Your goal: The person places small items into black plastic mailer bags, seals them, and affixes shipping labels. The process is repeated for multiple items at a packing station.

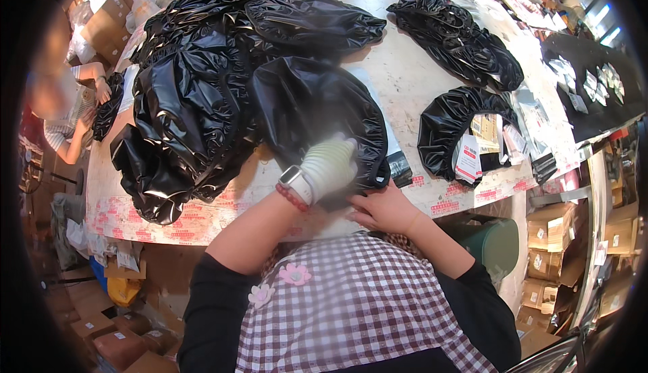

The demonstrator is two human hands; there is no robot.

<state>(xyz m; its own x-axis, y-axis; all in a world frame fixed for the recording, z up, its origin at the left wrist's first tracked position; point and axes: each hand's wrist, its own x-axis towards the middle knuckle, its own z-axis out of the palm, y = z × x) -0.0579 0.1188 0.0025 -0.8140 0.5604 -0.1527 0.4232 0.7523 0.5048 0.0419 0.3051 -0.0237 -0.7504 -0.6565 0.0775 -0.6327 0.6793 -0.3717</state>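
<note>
A glossy black elasticated cover [297, 93] lies before me on the table. My left hand [327, 167], in a pale glove with a watch and red bead bracelet at the wrist, rests over the cover's lower part; its fingers are blurred. My right hand [378, 208], bare, is at the cover's lower right edge near the table edge, fingers curled; what they hold is too blurred to make out. Just right of that edge lies a flat silvery-and-dark strip [398, 170].
Black covers pile at left [182, 117], with others at upper right [455, 39]. A ring-shaped cover [439, 133] surrounds printed cards [467, 157] on the table [142, 231]. A co-worker [74, 117] works at left. A green bin [499, 241] and cardboard boxes [547, 228] stand right.
</note>
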